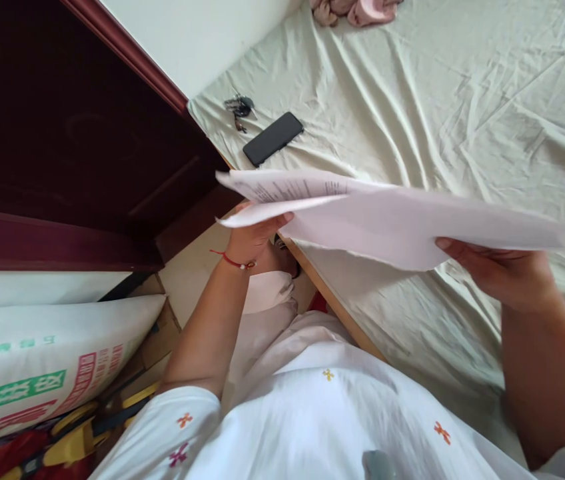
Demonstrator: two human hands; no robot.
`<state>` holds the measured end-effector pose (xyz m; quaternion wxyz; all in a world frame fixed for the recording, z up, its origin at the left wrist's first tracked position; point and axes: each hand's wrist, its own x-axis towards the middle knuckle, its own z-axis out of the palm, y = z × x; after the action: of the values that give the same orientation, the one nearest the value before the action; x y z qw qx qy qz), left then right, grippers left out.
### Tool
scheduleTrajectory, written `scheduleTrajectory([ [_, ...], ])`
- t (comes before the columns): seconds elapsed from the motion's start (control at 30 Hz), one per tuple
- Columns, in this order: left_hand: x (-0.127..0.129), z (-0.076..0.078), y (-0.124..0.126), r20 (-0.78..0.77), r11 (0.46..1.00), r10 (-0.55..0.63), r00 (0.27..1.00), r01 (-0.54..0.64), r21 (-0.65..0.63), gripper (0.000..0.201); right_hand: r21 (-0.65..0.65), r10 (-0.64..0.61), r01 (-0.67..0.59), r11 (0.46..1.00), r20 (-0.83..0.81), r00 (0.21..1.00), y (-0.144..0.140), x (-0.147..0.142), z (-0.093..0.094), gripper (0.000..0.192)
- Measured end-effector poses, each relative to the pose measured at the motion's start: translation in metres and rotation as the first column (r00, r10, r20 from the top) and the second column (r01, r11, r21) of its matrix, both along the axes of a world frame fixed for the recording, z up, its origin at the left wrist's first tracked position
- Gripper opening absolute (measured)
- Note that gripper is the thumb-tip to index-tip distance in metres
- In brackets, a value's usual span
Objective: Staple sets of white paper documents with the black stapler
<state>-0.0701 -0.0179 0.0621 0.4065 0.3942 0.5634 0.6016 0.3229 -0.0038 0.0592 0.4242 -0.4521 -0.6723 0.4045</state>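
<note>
Several sheets of paper stretch between my two hands, tilted so that I look along them. Printed text shows on the upper sheet near its left end, while the nearer side is blank. My left hand grips the left end, thumb on top and fingers underneath, and a red string bracelet circles that wrist. Toward the right end, my right hand pinches the lower edge with its thumb over the paper; its other fingers are partly hidden. The far right of the paper is blurred.
A black phone and a bunch of keys lie on the bed sheet. Pink cloth sits at the back. Left stand dark red furniture and a white printed sack, with yellow-and-black items below.
</note>
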Motion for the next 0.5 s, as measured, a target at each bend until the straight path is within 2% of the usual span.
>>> scheduleTrajectory([
  [0.1, 0.003, 0.006, -0.005, -0.056, 0.992, -0.024, 0.998, 0.031, 0.125, 0.035, 0.098, -0.023, 0.021, 0.995, 0.022, 0.999, 0.009, 0.004, 0.017, 0.03],
  [0.2, 0.002, 0.005, -0.013, -0.027, 0.985, -0.071, 0.997, 0.074, 0.154, 0.036, 0.116, 0.04, -0.037, 0.993, -0.028, 0.999, 0.018, 0.004, 0.028, 0.024],
  [0.27, -0.001, 0.0, -0.016, -0.02, 0.982, -0.159, 0.987, 0.16, 0.105, 0.042, 0.033, 0.129, -0.128, 0.991, -0.018, 0.992, 0.024, 0.003, 0.027, 0.027],
  [0.33, -0.005, -0.007, -0.017, -0.057, 0.965, -0.263, 0.963, 0.264, 0.011, 0.048, -0.048, 0.208, -0.208, 0.977, -0.005, 0.978, 0.031, 0.001, 0.019, 0.033],
  [0.4, -0.005, -0.014, -0.015, -0.103, 0.94, -0.335, 0.937, 0.324, -0.108, 0.048, -0.049, 0.211, -0.213, 0.976, -0.052, 0.976, 0.037, -0.002, 0.006, 0.026],
  [0.43, -0.004, -0.017, -0.014, -0.104, 0.931, -0.343, 0.934, 0.324, -0.166, 0.045, -0.068, 0.191, -0.195, 0.978, -0.064, 0.98, 0.039, -0.004, 0.0, 0.025],
  [0.47, -0.002, -0.02, -0.014, -0.077, 0.936, -0.302, 0.95, 0.28, -0.212, 0.043, -0.104, 0.165, -0.171, 0.98, -0.064, 0.984, 0.041, -0.006, -0.006, 0.025],
  [0.5, 0.0, -0.023, -0.014, -0.023, 0.949, -0.211, 0.977, 0.2, -0.243, 0.043, -0.144, 0.133, -0.141, 0.979, -0.061, 0.989, 0.042, -0.009, -0.01, 0.028],
])
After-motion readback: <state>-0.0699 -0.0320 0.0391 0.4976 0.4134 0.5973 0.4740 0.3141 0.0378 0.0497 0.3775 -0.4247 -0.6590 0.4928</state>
